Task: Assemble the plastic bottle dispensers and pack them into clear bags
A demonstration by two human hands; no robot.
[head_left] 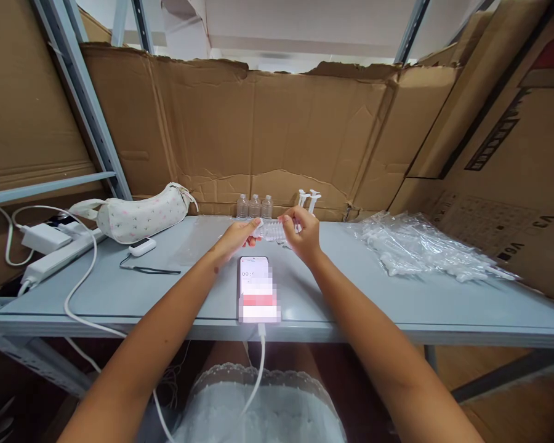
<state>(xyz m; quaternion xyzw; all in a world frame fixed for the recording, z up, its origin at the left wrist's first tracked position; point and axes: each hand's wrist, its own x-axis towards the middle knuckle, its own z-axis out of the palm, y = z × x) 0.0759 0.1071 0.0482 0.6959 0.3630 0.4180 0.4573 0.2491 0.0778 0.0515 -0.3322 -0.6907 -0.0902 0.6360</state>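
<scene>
Between my hands, just beyond the phone, a clear ribbed plastic piece (272, 231) is held level. My left hand (238, 238) is closed on its left end, where a small whitish bit shows at the fingertips. My right hand (303, 232) has curled fingers at the other end, thumb and forefinger pinched; its grip on the ribbed piece is partly hidden. Right behind stand three small clear bottles (254, 207) in a row. Two white nozzle-like tops (313, 200) rise behind my right hand, their lower parts covered by it.
A lit phone (257, 289) with a white cable lies at the table's front edge. On the left are a floral pouch (143, 214), a small white device (142, 247) and a power strip (58, 261). Clear plastic bags (420, 246) with white pieces lie right. Cardboard (281, 129) walls the back.
</scene>
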